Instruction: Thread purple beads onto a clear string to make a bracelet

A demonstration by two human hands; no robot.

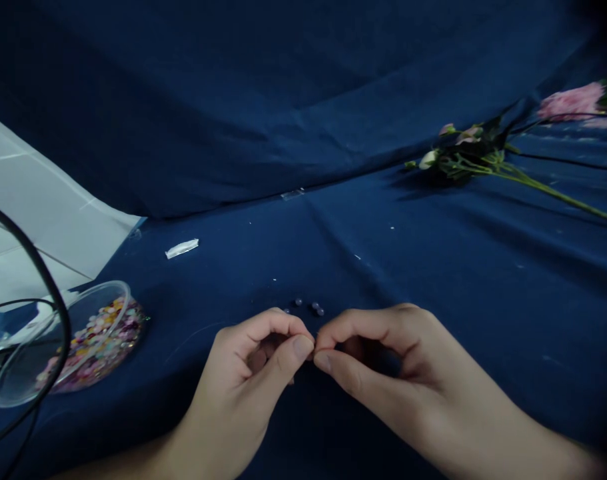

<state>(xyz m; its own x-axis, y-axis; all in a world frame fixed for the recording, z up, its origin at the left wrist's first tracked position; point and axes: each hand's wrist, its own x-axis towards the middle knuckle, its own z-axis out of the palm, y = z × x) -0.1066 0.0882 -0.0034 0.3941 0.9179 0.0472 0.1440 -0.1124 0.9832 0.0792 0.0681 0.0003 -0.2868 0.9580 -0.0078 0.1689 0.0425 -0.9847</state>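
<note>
Where blue cloth (433, 267) spreads: right hand (408, 360), left hand (248, 387), each thumb and forefinger pinched closed, contents indiscernible; clear tub (13, 393), mixed beads (96, 343) inside, near the cloth's left edge; loose purplish beads (298, 302), just beyond the hands.

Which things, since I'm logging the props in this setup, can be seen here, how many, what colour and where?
Blue cloth: count unclear, dark blue, worktop and backdrop
Loose beads: at least four, purplish, just beyond the hands
Tub: one, clear, left
Beads in the tub: too many to count, multicoloured
Strip: one, white, beyond the tub
Clear piece: one, transparent, at the backdrop's foot
Flower sprig: one, green with pink and whitish blooms, far right
Large bloom: at least one, pink, right edge
Cable: at least one, black, left
Panels: count unclear, whitish, left edge
Hands: two, bare, lower centre; left and right, fingertips pinched; anything between them is too small to tell
</note>
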